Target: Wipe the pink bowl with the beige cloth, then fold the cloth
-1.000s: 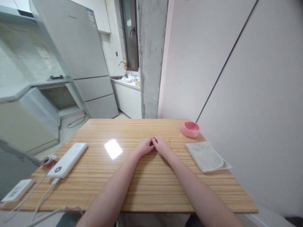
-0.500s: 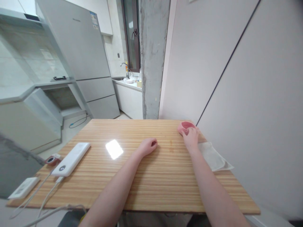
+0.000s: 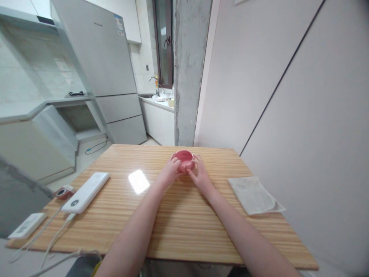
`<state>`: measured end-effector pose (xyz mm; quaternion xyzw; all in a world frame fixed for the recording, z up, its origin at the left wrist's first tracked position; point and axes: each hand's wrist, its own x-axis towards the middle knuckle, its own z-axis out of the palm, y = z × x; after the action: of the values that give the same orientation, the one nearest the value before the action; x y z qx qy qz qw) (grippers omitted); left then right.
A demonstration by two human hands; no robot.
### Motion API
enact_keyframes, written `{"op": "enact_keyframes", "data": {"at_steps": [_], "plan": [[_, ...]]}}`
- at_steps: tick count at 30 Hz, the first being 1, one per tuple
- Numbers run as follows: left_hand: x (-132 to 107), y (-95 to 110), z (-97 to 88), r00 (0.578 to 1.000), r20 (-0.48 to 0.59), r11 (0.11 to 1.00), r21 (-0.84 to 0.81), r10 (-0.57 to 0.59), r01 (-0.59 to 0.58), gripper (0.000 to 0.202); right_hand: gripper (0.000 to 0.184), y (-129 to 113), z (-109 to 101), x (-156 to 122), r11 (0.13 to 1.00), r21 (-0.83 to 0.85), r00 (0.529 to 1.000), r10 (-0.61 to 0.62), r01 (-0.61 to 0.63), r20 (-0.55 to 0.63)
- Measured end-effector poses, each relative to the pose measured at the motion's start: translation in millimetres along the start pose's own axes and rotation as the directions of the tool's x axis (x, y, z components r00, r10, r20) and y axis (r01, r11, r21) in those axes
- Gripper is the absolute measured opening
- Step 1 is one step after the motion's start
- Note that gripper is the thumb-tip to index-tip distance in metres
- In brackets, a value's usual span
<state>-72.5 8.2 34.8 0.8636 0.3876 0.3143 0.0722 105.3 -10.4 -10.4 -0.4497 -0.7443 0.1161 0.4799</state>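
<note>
A small round pink ashtray (image 3: pixel 184 157) sits in the middle of the wooden table (image 3: pixel 178 215), towards its far side. My left hand (image 3: pixel 169 172) grips its left side with curled fingers. On the other side my right hand (image 3: pixel 199 174) grips the ashtray too, fingers wrapped round its rim. Both forearms stretch across the table from the near edge.
A folded whitish cloth (image 3: pixel 254 195) lies at the right of the table. At the left lie a white power bank (image 3: pixel 85 192) with cables, a small red object (image 3: pixel 62 191) and a white device (image 3: pixel 27 225). A fridge, counter and concrete pillar stand behind.
My right hand reached to the far right corner, took the pink ashtray and brought it to the table's middle. My left hand moved forward and now grips it too.
</note>
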Motion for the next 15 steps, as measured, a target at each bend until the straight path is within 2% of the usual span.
{"op": "enact_keyframes", "data": {"at_steps": [2,4,7,9,12,15], "plan": [[-4,-11,-16.3,0.990,-0.091,0.993,0.045,-0.105,0.110,0.020,0.044,8,-1,-1,0.999,-0.021,0.999,0.043,-0.043,-0.011],[-14,-28,-36.2,0.966,-0.169,0.967,0.131,-0.195,0.218,0.020,0.046,14,2,-2,0.997,-0.033,0.997,0.075,-0.074,0.013],[-42,-62,-65.5,0.925,-0.253,0.901,0.259,-0.285,0.349,0.021,0.043,20,9,-3,0.995,-0.038,0.994,0.091,-0.088,0.060],[-64,-85,-79.8,0.881,-0.300,0.825,0.332,-0.367,0.457,0.022,0.044,21,12,-3,0.994,-0.044,0.993,0.103,-0.100,0.064],[-90,-110,-89.1,0.795,-0.382,0.701,0.384,-0.471,0.601,0.025,0.048,24,12,-4,0.992,-0.046,0.991,0.122,-0.119,0.056],[-102,-121,-87.3,0.748,-0.410,0.651,0.376,-0.521,0.659,0.025,0.049,26,9,-4,0.989,-0.044,0.988,0.144,-0.142,0.050]]}}
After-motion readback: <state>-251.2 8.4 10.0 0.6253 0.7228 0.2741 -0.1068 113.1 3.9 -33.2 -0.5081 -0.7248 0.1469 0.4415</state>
